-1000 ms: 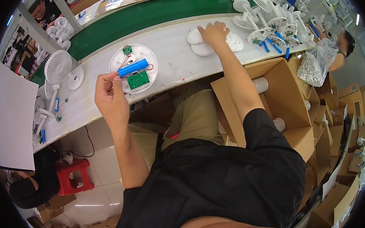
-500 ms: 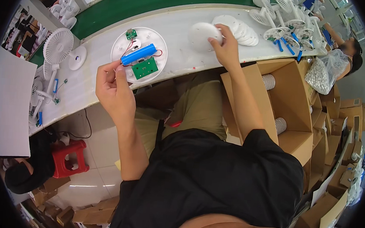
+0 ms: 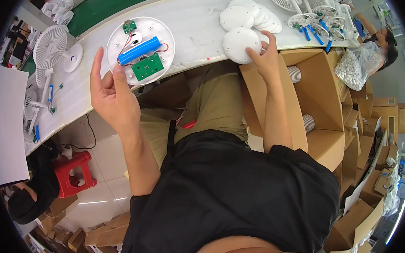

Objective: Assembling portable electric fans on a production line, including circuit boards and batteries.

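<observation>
My left hand [image 3: 114, 95] grips the near-left rim of a white round fan base [image 3: 167, 36], its thumb over the edge beside the battery and its index finger stretched out. Inside the base lie a blue cylindrical battery [image 3: 140, 51], a larger green circuit board [image 3: 148, 68], a small green board [image 3: 129, 26] and thin red and black wires. A white round cover [image 3: 237, 46] with small holes near its edge is pinched in my right hand [image 3: 263, 56], tilted above the table's front edge. Behind it, several similar white discs [image 3: 260, 16] lie overlapping.
Assembled white fans [image 3: 50, 47] stand at the left of the white table [image 3: 194, 28]. More fan parts with blue batteries [image 3: 315, 35] crowd the far right. An open cardboard box [image 3: 315, 96] sits below the right edge. A person [image 3: 386, 45] is at the far right; a red stool [image 3: 75, 174] stands lower left.
My right hand has drawn the white cover nearer, away from the pile, its holed face now plainer. My left index finger has lifted off and straightened. The whole view has shifted slightly.
</observation>
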{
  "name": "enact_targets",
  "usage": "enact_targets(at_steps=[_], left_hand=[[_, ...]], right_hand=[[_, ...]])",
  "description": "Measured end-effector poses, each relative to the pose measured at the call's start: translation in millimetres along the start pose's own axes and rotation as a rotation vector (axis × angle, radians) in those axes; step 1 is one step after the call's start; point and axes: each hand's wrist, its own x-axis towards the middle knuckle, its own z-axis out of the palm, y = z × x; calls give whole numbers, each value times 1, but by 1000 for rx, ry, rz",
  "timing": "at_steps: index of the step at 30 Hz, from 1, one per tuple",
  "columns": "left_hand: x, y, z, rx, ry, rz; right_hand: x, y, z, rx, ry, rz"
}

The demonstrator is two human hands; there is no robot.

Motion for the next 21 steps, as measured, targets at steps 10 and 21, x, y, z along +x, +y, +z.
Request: enact_targets(at_steps=[10, 21], left_hand=[[-10, -3, 1, -28, 10, 18], [-29, -7, 10, -8, -6, 49]], right_hand=[[-27, -1, -8, 338, -317, 244], [-73, -130, 32, 990, -472, 117]])
